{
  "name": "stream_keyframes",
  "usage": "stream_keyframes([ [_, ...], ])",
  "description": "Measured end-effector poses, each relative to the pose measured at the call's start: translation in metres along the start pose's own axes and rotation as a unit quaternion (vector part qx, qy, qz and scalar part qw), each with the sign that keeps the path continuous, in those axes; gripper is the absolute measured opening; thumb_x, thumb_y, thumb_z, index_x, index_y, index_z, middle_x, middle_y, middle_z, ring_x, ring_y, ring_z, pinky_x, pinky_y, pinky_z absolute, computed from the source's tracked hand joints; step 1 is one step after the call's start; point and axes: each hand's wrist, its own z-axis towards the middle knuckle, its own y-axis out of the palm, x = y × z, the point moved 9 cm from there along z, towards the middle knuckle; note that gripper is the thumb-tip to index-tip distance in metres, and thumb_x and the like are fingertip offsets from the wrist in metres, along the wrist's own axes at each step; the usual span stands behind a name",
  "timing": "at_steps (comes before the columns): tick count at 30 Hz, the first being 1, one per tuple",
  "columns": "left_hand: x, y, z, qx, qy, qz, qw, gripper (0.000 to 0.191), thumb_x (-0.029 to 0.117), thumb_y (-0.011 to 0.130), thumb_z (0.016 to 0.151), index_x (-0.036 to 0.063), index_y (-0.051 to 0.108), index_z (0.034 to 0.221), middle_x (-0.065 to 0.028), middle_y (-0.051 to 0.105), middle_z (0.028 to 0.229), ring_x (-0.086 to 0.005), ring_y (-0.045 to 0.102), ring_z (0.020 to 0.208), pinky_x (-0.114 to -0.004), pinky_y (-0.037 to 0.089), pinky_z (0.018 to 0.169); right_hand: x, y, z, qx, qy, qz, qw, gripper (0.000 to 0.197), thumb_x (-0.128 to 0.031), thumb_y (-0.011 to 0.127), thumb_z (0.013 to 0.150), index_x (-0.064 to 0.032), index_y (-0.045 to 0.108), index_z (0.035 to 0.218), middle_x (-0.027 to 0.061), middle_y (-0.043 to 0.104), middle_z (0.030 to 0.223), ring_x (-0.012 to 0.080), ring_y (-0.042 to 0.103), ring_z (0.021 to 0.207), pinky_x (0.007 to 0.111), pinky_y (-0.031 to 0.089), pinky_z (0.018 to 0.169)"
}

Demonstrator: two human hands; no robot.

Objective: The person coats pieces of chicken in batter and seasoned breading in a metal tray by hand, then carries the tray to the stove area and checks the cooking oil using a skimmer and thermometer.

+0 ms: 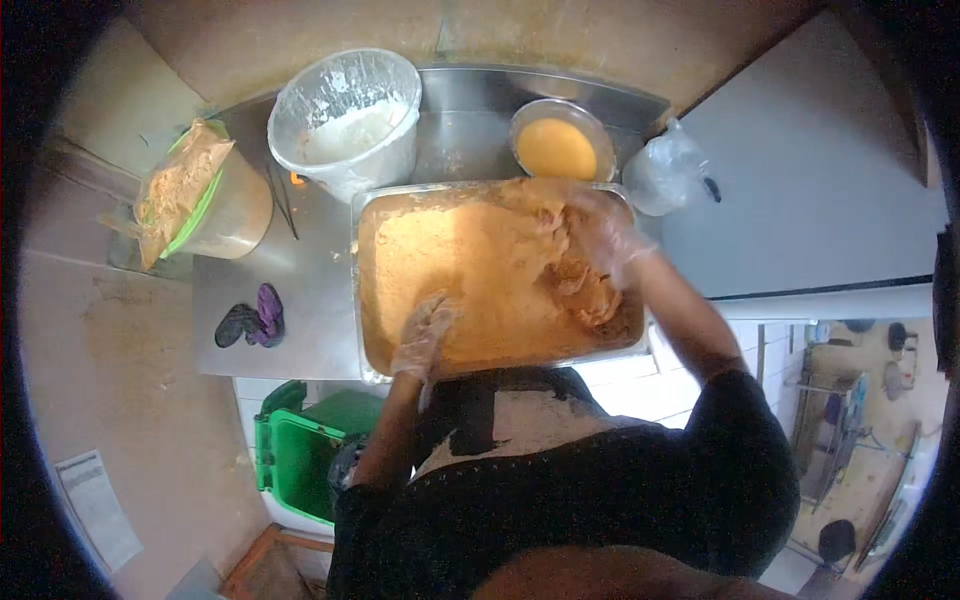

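Note:
A large rectangular tray point(358, 300) lies before me, filled with orange-brown powder point(480, 277) that looks like seasoned flour. My left hand point(429, 330), in a clear plastic glove, touches the powder at the near left part of the tray; its fingertips look dusted and hold nothing I can make out. Over the right side is my gloved right hand point(611, 232), blurred, and whether it grips anything cannot be told. Coated reddish-brown pieces point(589, 292), possibly meat, lie in the powder just below that hand.
Behind the tray stand a white-smeared clear bucket point(345, 169) and a bowl of orange liquid point(556, 148). A knotted plastic bag point(667, 169) is at the right. On the steel table's left are a lidded bucket with a powder bag point(184, 180) and dark and purple cloths point(262, 315). An open green bin point(304, 465) stands below.

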Motion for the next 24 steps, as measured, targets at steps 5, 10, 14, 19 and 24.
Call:
stream_keyframes([
  [5,-0.016,-0.015,-0.024,0.083,-0.089,-0.290,0.949,0.041,0.024,0.057,0.095,0.0004,0.054,0.128,-0.0077,0.063,0.114,-0.0133,0.060,0.098,-0.025,0.047,0.085,-0.065,-0.041,0.073,-0.077,-0.064,-0.064,0.993,0.049,-0.026,0.055,0.095,-0.0031,0.042,0.136,0.0123,0.060,0.119,0.0235,0.063,0.103,0.036,0.057,0.075],
  [10,-0.031,-0.028,-0.041,0.173,-0.074,-0.339,0.922,0.039,0.014,0.061,0.092,-0.0011,0.054,0.127,-0.0064,0.064,0.112,-0.0130,0.061,0.095,-0.025,0.048,0.085,-0.096,-0.051,0.158,-0.169,-0.072,-0.213,0.960,0.051,-0.033,0.059,0.092,-0.0045,0.045,0.132,0.0128,0.056,0.120,0.0233,0.063,0.100,0.040,0.055,0.084],
  [14,-0.010,-0.018,-0.051,0.201,-0.084,-0.387,0.896,0.037,0.015,0.061,0.092,-0.0003,0.056,0.125,-0.0060,0.063,0.110,-0.0128,0.061,0.095,-0.025,0.048,0.086,-0.079,-0.097,0.235,-0.215,-0.310,-0.537,0.755,0.044,-0.031,0.048,0.098,-0.0106,0.044,0.137,0.0075,0.058,0.121,0.0243,0.060,0.099,0.038,0.053,0.086],
  [19,-0.008,-0.006,-0.066,0.238,-0.087,-0.406,0.878,0.034,0.015,0.060,0.093,0.0001,0.057,0.123,-0.0060,0.065,0.105,-0.0117,0.060,0.095,-0.025,0.047,0.086,-0.022,-0.081,0.239,-0.078,-0.422,-0.837,0.340,0.044,-0.016,0.049,0.091,-0.0078,0.048,0.134,0.0162,0.055,0.127,0.0339,0.051,0.116,0.040,0.040,0.103],
  [24,0.007,0.000,-0.073,0.273,-0.082,-0.357,0.889,0.034,0.015,0.061,0.092,-0.0012,0.058,0.122,-0.0057,0.067,0.102,-0.0125,0.059,0.096,-0.025,0.046,0.087,0.003,-0.074,0.244,-0.162,-0.266,-0.878,0.363,0.039,-0.014,0.048,0.088,-0.0060,0.054,0.126,0.0203,0.053,0.125,0.0342,0.052,0.116,0.041,0.043,0.097],
])
